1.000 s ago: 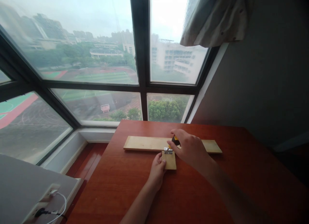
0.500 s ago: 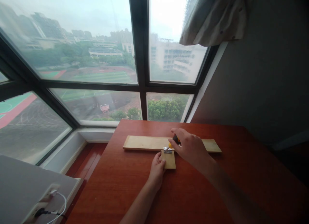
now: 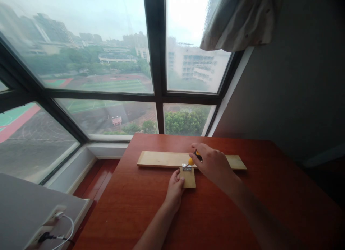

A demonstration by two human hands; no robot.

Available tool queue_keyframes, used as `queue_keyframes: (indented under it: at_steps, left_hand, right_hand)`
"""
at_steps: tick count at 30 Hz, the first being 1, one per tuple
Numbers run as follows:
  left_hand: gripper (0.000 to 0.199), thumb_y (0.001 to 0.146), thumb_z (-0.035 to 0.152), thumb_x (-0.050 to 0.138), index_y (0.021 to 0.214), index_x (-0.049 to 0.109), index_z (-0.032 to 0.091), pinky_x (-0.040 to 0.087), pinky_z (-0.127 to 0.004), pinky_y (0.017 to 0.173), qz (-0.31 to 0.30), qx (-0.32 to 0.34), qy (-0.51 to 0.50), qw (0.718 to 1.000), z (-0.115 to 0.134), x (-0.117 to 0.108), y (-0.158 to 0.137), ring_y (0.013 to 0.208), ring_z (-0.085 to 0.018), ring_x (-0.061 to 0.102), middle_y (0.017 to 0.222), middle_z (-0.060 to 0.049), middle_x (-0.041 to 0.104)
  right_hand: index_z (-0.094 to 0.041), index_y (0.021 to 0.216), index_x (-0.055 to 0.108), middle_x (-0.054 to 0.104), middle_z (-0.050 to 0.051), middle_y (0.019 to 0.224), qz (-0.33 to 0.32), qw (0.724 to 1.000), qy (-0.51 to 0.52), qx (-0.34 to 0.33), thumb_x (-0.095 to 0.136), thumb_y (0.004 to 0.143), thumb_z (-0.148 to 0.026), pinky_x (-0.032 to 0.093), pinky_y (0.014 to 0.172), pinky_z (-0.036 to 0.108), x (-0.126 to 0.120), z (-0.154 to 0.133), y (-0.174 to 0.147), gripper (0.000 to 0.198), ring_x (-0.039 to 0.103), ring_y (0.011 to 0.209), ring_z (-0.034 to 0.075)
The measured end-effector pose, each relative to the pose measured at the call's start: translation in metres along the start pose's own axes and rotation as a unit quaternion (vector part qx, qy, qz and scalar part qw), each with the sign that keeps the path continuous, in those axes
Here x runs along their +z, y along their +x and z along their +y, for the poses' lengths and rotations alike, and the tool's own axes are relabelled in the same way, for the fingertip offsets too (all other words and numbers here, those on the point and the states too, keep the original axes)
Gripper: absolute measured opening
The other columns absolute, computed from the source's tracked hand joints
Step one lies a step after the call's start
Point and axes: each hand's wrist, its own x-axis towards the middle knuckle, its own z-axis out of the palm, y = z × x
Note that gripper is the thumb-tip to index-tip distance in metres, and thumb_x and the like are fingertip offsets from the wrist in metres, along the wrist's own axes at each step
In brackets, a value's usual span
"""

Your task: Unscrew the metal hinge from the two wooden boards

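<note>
My right hand [image 3: 211,161] is closed around a yellow and black screwdriver [image 3: 191,161], tilted with its shaft pointing down to the left. The tip meets a small metal hinge [image 3: 187,167], which lies where a short wooden block [image 3: 189,180] adjoins a long wooden board [image 3: 161,159]. On the block's left side, my left hand [image 3: 176,185] grips its edge, thumb on top. Part of the long board is hidden behind my right hand. Any screw under the tip is too small to make out.
A reddish-brown table [image 3: 129,207] carries the wood. Beyond its far edge stand large dark-framed windows [image 3: 159,95], with a curtain [image 3: 239,23] at upper right. Wall sockets [image 3: 45,232] with plugged-in cables are at lower left.
The screwdriver's handle has turned in my right hand, showing more yellow. My left hand and the wood have stayed almost in place.
</note>
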Motion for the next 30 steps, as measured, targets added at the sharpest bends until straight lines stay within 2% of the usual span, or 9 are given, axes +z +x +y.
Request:
queue_keyframes:
  at_steps: [6, 8, 11, 13, 15, 20, 26, 30]
  left_hand:
    - [0.059, 0.059, 0.024, 0.079, 0.113, 0.057, 0.016, 0.052, -0.032, 0.078, 0.000, -0.005, 0.003, 1.000, 0.001, 0.001, 0.000, 0.092, -0.026, 0.068, 0.101, -0.011, 0.072]
    - [0.059, 0.058, 0.024, 0.079, 0.113, 0.058, 0.017, 0.053, -0.032, 0.078, 0.000, -0.006, 0.004, 1.000, 0.001, 0.001, 0.000, 0.093, -0.026, 0.068, 0.102, -0.011, 0.071]
    - [0.058, 0.060, 0.024, 0.078, 0.113, 0.057, 0.017, 0.053, -0.033, 0.079, -0.001, -0.003, 0.004, 1.000, 0.000, 0.000, 0.000, 0.094, -0.026, 0.067, 0.105, -0.012, 0.071]
    - [0.058, 0.061, 0.025, 0.078, 0.114, 0.057, 0.017, 0.053, -0.033, 0.080, -0.001, -0.002, 0.004, 1.000, 0.000, 0.000, 0.000, 0.095, -0.026, 0.067, 0.106, -0.012, 0.071]
    - [0.059, 0.061, 0.025, 0.078, 0.115, 0.057, 0.016, 0.053, -0.033, 0.079, -0.002, -0.002, 0.003, 1.000, 0.000, 0.000, 0.000, 0.095, -0.027, 0.067, 0.105, -0.012, 0.071]
    - [0.061, 0.061, 0.024, 0.079, 0.116, 0.054, 0.016, 0.053, -0.034, 0.080, -0.010, -0.004, -0.001, 1.000, 0.001, 0.000, 0.000, 0.094, -0.027, 0.068, 0.104, -0.012, 0.071]
    - [0.062, 0.060, 0.025, 0.078, 0.116, 0.054, 0.016, 0.052, -0.034, 0.081, -0.002, -0.005, 0.003, 1.000, 0.002, 0.002, -0.001, 0.096, -0.027, 0.067, 0.104, -0.012, 0.071]
    - [0.061, 0.060, 0.023, 0.077, 0.116, 0.054, 0.016, 0.052, -0.034, 0.081, 0.002, -0.009, -0.001, 1.000, 0.002, 0.002, -0.002, 0.095, -0.026, 0.067, 0.104, -0.011, 0.071]
  right_hand:
    - [-0.021, 0.119, 0.057, 0.066, 0.006, 0.119, 0.010, 0.998, 0.032, -0.054, 0.052, 0.079, -0.017, 0.047, 0.083, 0.030, -0.004, -0.001, -0.005, 0.041, 0.063, 0.103, 0.020]
    - [-0.021, 0.118, 0.058, 0.066, 0.006, 0.119, 0.003, 0.998, 0.029, -0.060, 0.053, 0.081, -0.020, 0.047, 0.083, 0.029, -0.006, -0.001, -0.006, 0.038, 0.062, 0.104, 0.021]
    - [-0.023, 0.115, 0.060, 0.068, 0.007, 0.114, -0.015, 0.999, -0.001, -0.030, 0.049, 0.091, -0.033, 0.047, 0.075, 0.030, -0.006, -0.001, -0.007, 0.028, 0.066, 0.095, 0.021]
    - [-0.024, 0.113, 0.061, 0.070, 0.006, 0.110, -0.025, 0.999, -0.011, -0.017, 0.044, 0.094, -0.033, 0.046, 0.072, 0.030, -0.005, 0.000, -0.007, 0.027, 0.067, 0.089, 0.020]
    - [-0.024, 0.114, 0.060, 0.070, 0.005, 0.110, -0.018, 1.000, -0.004, -0.020, 0.044, 0.093, -0.028, 0.046, 0.074, 0.030, -0.005, 0.000, -0.009, 0.027, 0.067, 0.090, 0.020]
    - [-0.020, 0.118, 0.056, 0.066, 0.006, 0.116, -0.002, 0.998, 0.031, -0.062, 0.052, 0.080, -0.017, 0.046, 0.084, 0.029, -0.007, 0.001, -0.014, 0.039, 0.061, 0.104, 0.021]
    - [-0.022, 0.121, 0.056, 0.067, 0.007, 0.116, -0.016, 1.000, -0.014, -0.014, 0.045, 0.093, -0.036, 0.047, 0.070, 0.031, -0.003, 0.001, -0.014, 0.033, 0.067, 0.090, 0.022]
    - [-0.022, 0.120, 0.056, 0.068, 0.005, 0.115, -0.009, 1.000, 0.011, -0.028, 0.047, 0.089, -0.024, 0.048, 0.076, 0.032, -0.003, 0.002, -0.014, 0.033, 0.066, 0.095, 0.021]
